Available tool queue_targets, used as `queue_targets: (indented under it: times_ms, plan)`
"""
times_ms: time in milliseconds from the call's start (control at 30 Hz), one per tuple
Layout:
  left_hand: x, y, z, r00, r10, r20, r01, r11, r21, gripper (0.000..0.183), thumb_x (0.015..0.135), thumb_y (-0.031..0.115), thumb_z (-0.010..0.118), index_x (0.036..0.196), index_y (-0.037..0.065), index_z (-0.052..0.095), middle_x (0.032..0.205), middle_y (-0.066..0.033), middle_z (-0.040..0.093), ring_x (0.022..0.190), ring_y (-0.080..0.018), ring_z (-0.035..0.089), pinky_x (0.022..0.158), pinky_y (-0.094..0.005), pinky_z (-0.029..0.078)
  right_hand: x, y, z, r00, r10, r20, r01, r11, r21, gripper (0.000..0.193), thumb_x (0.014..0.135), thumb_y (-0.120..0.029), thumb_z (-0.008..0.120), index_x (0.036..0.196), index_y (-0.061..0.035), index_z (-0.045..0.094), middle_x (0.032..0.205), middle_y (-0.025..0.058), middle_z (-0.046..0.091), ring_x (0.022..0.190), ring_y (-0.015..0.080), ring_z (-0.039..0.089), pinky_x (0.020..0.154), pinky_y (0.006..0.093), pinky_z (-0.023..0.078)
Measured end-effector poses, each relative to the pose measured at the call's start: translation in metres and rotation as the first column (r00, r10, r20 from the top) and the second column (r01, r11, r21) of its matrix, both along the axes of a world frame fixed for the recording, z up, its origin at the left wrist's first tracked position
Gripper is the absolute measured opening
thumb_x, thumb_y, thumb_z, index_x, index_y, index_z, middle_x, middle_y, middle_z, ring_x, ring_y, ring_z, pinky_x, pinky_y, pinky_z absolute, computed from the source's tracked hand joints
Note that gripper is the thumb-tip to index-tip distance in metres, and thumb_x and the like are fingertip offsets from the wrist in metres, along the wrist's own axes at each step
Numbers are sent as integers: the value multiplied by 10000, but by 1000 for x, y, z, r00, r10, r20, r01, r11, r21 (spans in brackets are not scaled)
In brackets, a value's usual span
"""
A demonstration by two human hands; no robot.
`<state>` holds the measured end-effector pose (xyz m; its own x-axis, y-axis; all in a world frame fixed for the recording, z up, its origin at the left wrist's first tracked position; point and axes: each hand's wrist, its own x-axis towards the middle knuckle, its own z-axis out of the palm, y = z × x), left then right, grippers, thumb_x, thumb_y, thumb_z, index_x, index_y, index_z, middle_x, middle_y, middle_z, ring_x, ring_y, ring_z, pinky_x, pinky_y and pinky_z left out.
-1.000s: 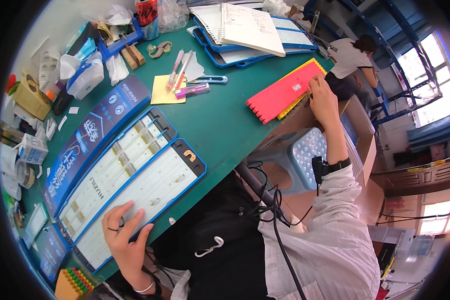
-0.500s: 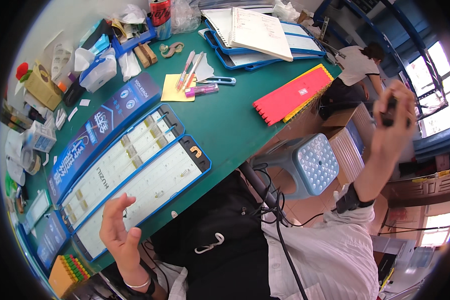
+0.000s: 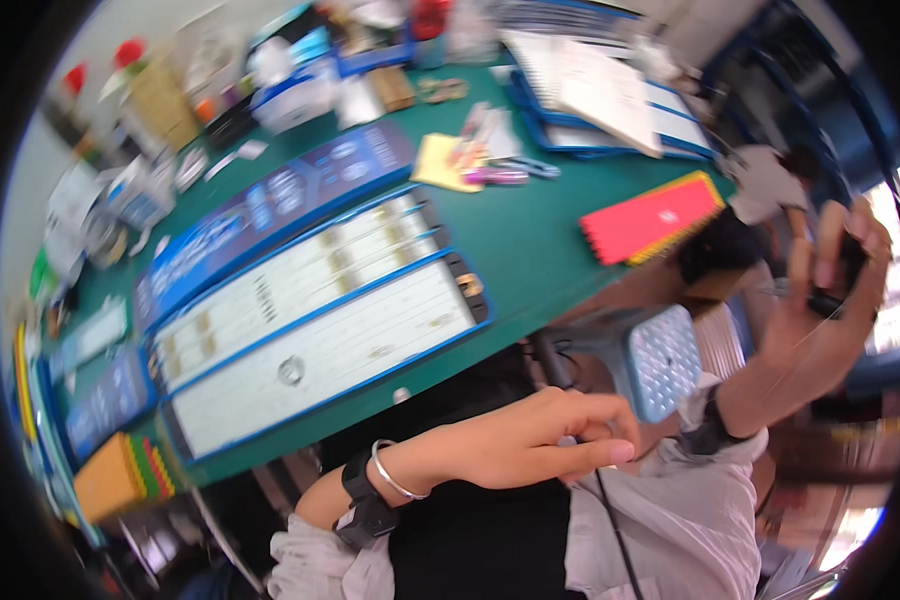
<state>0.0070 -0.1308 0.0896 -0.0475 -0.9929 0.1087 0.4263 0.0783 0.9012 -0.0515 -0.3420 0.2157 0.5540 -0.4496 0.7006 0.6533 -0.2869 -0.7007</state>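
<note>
My left hand (image 3: 530,440) reaches across my front, its thumb and forefinger closed toward each other. Whatever those fingertips may hold is too small to make out. Raised at the far right, my right hand (image 3: 820,290) grips a small black object (image 3: 848,265), whose kind I cannot tell through the blur. On the green table lies an open blue-edged rig case (image 3: 340,350) with two long white panels. Small yellowish winders sit on its far panel, and a pale bit (image 3: 401,396) lies by the table edge.
A long blue box (image 3: 270,205) lies behind the case. Red and yellow boards (image 3: 655,218) jut over the table's right edge. Notebooks (image 3: 605,95) lie on blue cases at the back. Below stands a light-blue stool (image 3: 663,362). Another person (image 3: 770,185) bends down beyond the table.
My left hand has swung from the case rightward across my front, its fingers closing in. My right hand has moved right and slightly down, still gripping the black object. The view has shifted.
</note>
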Motion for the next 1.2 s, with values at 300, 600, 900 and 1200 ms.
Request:
queue_targets:
  times_ms: [300,600,900,1200]
  plan:
    - [2,172,-23,518,826,222,-845,534,-11,342,1069,273,390,894,24,546,855,-101,584,675,-121,459,631,-259,395,40,14,-82,972,29,-233,14,984,178,190,1062,-160,430,1007,3,511,928,73,460,638,89,392,528,205,314]
    - [-31,286,-42,-311,352,883,-933,-288,-214,298,1058,173,416,960,-24,616,958,-128,691,861,-183,601,835,-305,459,87,142,-143,524,640,-561,-713,690,121,169,1031,-127,422,941,-9,504,912,84,491,626,71,458,486,194,330]
    - [-26,308,-81,-554,334,762,-819,-380,-429,97,1068,163,362,1049,68,356,1298,-263,609,1238,-275,508,1131,-411,271,85,190,-153,187,742,-643,-899,393,192,40,912,41,529,906,3,539,840,130,561,733,206,530,681,296,432]
    - [-34,316,-91,-684,135,717,-667,-513,-540,92,878,-74,669,936,-19,623,1060,-152,683,1060,-224,623,980,-341,456,87,195,-155,162,718,-677,-896,395,204,38,915,28,530,897,-5,538,847,128,564,718,198,522,670,290,431]
